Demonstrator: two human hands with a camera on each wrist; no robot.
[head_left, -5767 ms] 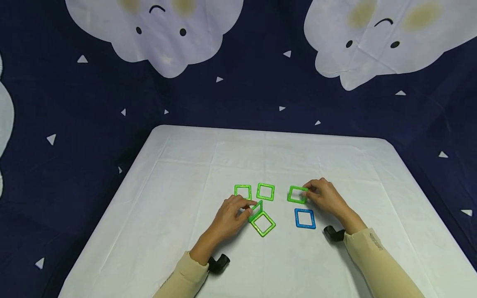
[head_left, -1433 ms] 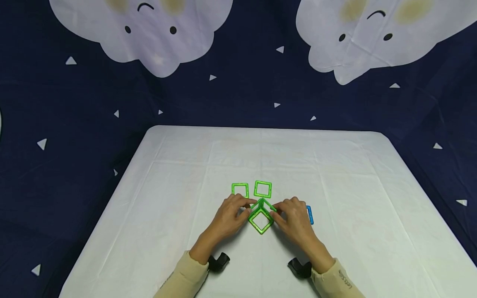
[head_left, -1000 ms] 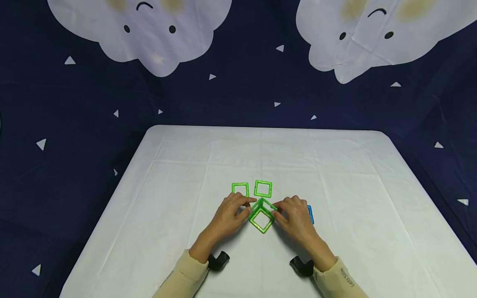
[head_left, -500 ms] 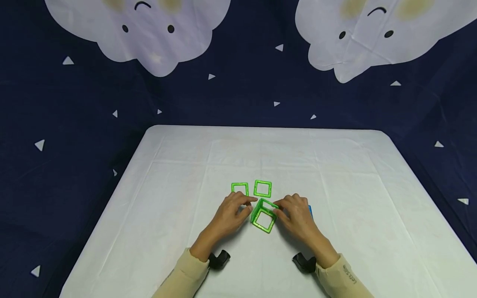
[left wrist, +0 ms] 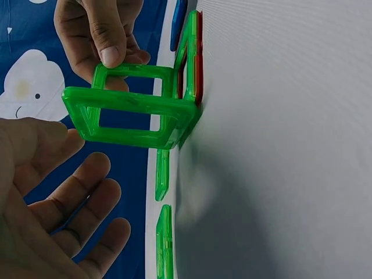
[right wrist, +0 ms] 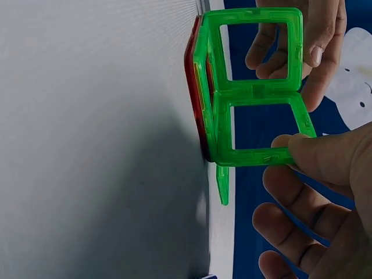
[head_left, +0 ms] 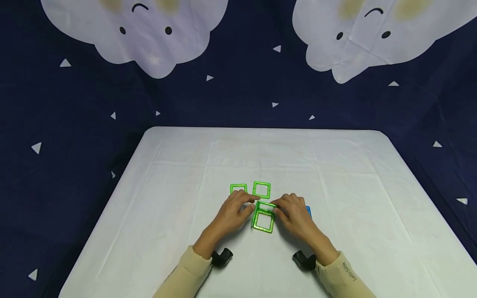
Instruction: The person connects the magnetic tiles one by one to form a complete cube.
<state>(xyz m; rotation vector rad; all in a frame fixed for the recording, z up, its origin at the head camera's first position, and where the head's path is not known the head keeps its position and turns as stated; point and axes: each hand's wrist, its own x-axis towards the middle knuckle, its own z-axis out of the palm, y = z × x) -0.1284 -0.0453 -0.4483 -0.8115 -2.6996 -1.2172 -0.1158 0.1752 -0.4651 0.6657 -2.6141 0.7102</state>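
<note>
Green square magnetic tiles stand joined between my hands: a flat base tile [head_left: 263,229] with two upright tiles meeting at a corner. Red shows beneath the base in both wrist views. My right hand [head_left: 297,214] pinches the outer edge of the right upright tile [right wrist: 256,157] between thumb and finger. My left hand [head_left: 232,211] stays beside the left upright tile [left wrist: 125,102], its fingers relaxed and the fingertips close to its outer edge. Whether they touch it is unclear.
Behind the joined tiles lie two loose green tiles [head_left: 262,182], the left one partly covered by my left hand. A blue tile [head_left: 308,211] is mostly hidden behind my right hand. The white-covered table [head_left: 186,165] ends at a dark blue cloud-patterned cloth [head_left: 238,103].
My right hand has brought the green tile from the right and stood it against the other upright. The joined tiles have since turned so the base sits squarer. My left hand stayed close by.
</note>
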